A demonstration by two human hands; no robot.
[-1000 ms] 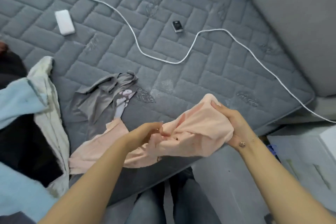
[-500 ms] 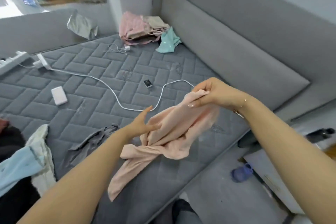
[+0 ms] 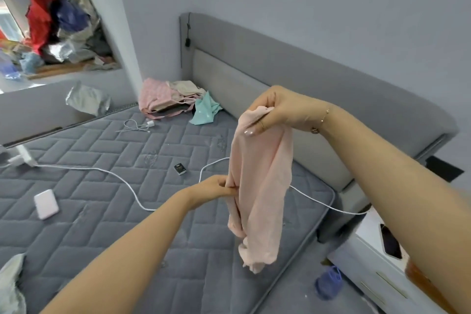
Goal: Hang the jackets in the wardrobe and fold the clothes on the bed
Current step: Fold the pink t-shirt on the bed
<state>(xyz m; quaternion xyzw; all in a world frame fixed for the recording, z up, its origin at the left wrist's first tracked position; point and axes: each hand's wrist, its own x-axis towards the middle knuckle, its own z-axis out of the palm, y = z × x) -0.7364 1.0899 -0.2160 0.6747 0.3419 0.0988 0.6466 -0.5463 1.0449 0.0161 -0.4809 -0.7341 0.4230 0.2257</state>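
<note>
Since 0.5 s ago: pink garment [image 3: 260, 186] now hangs vertical in the air over bed's right edge, not bunched low; right hand went up, left hand switched from open palm to a pinch. Cam tilted up too.

L to R: pink power bank [image 3: 46, 203] on gray mattress [image 3: 102, 237], white cable [image 3: 122, 181] snaking across it, small dark box [image 3: 180, 169] mid-bed. Clothes pile [image 3: 168, 98] w/ teal piece [image 3: 205, 112] in far corner by headboard [image 3: 305, 64]. Left hand [image 3: 212, 188] pinches garment's left edge at mid-height, fingers curled. Right hand [image 3: 276, 109] grips top end, fingers closed on fabric. White nightstand [image 3: 369, 257] at right.
</note>
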